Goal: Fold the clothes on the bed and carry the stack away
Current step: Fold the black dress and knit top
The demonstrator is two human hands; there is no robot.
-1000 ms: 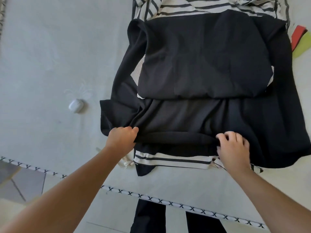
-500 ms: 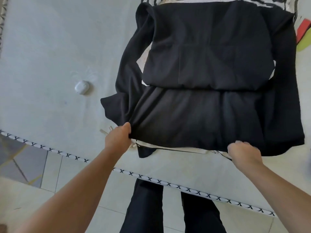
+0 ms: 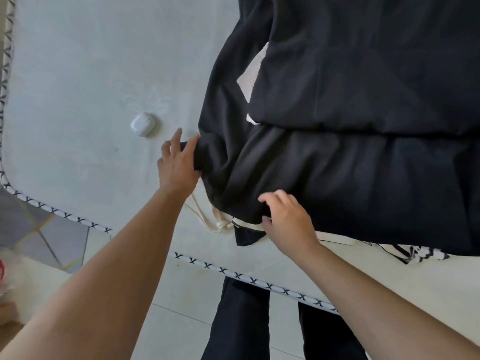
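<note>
Gripping the sleeve end of the black garment near the bed's front edge, my left hand pinches cloth while my right hand, fingers loosely curled, rests on the hem; a careless tug could undo the fold.

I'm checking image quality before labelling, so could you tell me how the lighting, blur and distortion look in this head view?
Head view: bright, soft daylight on the pale bedsheet; the black garment is so dark its folds barely show; the bed's trimmed edge bows from wide-angle distortion; the left hand, right hand and white earbud case look sharp; the bottom-left corner is smeared.
</note>
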